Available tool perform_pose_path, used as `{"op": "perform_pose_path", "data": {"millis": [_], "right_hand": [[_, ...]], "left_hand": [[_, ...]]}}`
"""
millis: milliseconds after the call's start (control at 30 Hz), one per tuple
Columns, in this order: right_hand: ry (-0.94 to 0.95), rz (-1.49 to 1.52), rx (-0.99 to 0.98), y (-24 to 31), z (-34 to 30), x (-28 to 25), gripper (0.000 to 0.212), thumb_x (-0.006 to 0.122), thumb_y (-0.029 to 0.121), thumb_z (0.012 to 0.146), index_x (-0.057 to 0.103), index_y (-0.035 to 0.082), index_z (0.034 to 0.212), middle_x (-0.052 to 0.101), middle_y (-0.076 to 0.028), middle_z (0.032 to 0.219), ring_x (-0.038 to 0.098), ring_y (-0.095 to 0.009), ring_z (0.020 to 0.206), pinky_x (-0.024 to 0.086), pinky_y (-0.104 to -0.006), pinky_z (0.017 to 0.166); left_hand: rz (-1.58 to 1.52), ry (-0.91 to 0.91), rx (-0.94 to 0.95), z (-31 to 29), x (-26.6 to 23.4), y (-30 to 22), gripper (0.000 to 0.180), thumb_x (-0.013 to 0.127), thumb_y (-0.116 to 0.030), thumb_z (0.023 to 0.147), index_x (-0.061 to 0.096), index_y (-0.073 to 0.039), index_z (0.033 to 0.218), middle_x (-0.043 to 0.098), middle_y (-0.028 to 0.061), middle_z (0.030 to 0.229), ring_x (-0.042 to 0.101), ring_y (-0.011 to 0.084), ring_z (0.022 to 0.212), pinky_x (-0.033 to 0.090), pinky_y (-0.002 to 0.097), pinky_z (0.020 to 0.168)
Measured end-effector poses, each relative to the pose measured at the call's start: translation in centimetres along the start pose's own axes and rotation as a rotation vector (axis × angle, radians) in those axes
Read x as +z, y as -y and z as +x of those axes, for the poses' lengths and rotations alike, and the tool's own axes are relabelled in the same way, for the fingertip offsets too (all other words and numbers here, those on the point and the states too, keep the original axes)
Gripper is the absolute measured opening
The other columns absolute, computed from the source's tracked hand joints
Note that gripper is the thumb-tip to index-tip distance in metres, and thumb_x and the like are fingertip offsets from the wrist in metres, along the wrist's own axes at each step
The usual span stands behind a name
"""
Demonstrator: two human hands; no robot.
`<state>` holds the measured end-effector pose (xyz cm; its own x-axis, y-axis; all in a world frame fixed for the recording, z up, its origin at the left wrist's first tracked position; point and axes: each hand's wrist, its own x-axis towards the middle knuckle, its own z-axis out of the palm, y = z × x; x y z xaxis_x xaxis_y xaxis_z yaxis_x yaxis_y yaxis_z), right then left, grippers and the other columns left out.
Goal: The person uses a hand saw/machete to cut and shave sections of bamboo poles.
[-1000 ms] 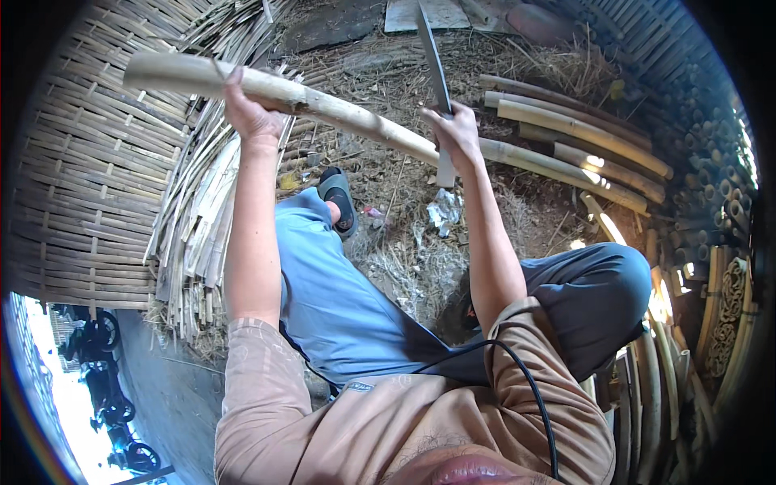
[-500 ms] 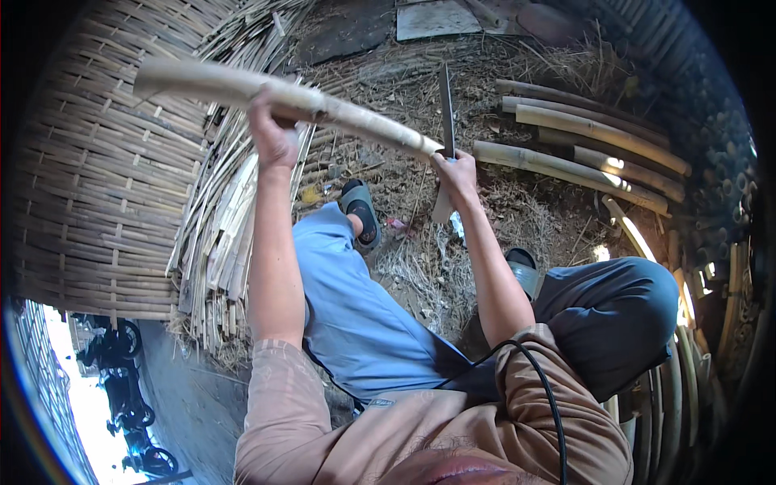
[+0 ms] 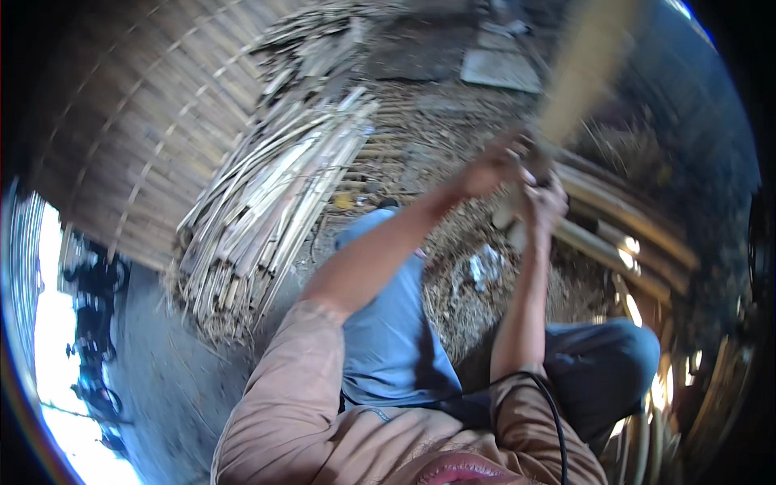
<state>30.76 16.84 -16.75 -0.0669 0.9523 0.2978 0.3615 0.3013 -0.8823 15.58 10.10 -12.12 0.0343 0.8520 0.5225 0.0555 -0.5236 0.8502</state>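
Observation:
A pale bamboo pole [image 3: 584, 65] now stands steeply tilted, its top blurred at the upper right. My left hand [image 3: 495, 166] grips its lower part. Just below, my right hand [image 3: 543, 202] is a closed fist pressed against the pole's lower end. The knife seen in that fist in the earlier frames is lost in motion blur. Both arms reach forward over my blue-trousered legs [image 3: 396, 323].
A heap of split bamboo strips [image 3: 275, 210] lies to the left, against a woven bamboo wall [image 3: 121, 137]. More bamboo poles [image 3: 626, 226] lie on the littered ground at right. A flat slab [image 3: 501, 69] sits farther back. Motorbikes [image 3: 93, 323] stand outside at the far left.
The pole has swung from lying across the view to pointing steeply up at the right. Both hands came together at its lower end, and the view shifted and blurred.

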Motion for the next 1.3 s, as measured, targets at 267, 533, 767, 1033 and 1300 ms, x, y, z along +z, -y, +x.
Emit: {"op": "perform_pose_path", "data": {"millis": [267,533,767,1033,1300], "right_hand": [[0.049,0.445,0.135,-5.9,2.4,-6.8,0.041,0.082,0.033,0.087,0.073,0.000,0.109,0.071,-0.003,0.093,0.063,-0.013,0.076,0.049,-0.0287,0.067],[0.049,0.985,0.378,0.8,2.3,-5.2,0.031,0.082,0.032,0.086,0.063,0.009,0.095,0.053,0.002,0.072,0.052,-0.011,0.059,0.045,-0.0302,0.051],[0.360,1.296,0.548,1.0,-0.8,-1.2,0.041,0.080,0.044,0.088,0.058,0.011,0.098,0.050,0.002,0.068,0.053,-0.011,0.059,0.048,-0.0292,0.051],[0.757,0.729,0.695,-0.6,-7.4,6.8,0.042,0.084,0.037,0.084,0.066,0.002,0.096,0.058,-0.002,0.067,0.056,-0.014,0.052,0.047,-0.0326,0.048],[0.153,0.513,1.016,-8.9,-14.4,14.1,0.022,0.066,0.019,0.088,0.062,-0.003,0.090,0.066,-0.009,0.078,0.062,-0.021,0.062,0.052,-0.0366,0.061]], "left_hand": [[-0.102,-0.497,-0.365,2.7,5.7,0.9,0.059,0.059,-0.020,0.089,0.043,-0.005,0.144,0.065,0.0075,0.106,0.060,0.0166,0.096,0.050,0.0345,0.084],[-0.672,-1.060,-0.738,0.3,-1.9,1.2,0.061,0.073,-0.058,0.077,0.057,-0.010,0.113,0.055,0.0135,0.105,0.055,0.0309,0.091,0.052,0.0560,0.086],[-0.706,-1.113,-0.374,0.4,-6.3,-2.8,0.057,0.075,-0.049,0.080,0.057,-0.002,0.107,0.061,0.0142,0.092,0.063,0.0324,0.086,0.052,0.0515,0.094],[-0.441,-1.077,-0.065,-3.0,-14.4,-9.2,0.041,0.071,-0.036,0.083,0.056,-0.002,0.103,0.062,0.0102,0.085,0.065,0.0294,0.080,0.055,0.0500,0.087],[-0.046,-1.346,0.254,-3.6,-13.0,-12.1,0.050,0.077,-0.020,0.077,0.050,-0.001,0.115,0.061,0.0116,0.093,0.067,0.0279,0.085,0.059,0.0469,0.081]]}}
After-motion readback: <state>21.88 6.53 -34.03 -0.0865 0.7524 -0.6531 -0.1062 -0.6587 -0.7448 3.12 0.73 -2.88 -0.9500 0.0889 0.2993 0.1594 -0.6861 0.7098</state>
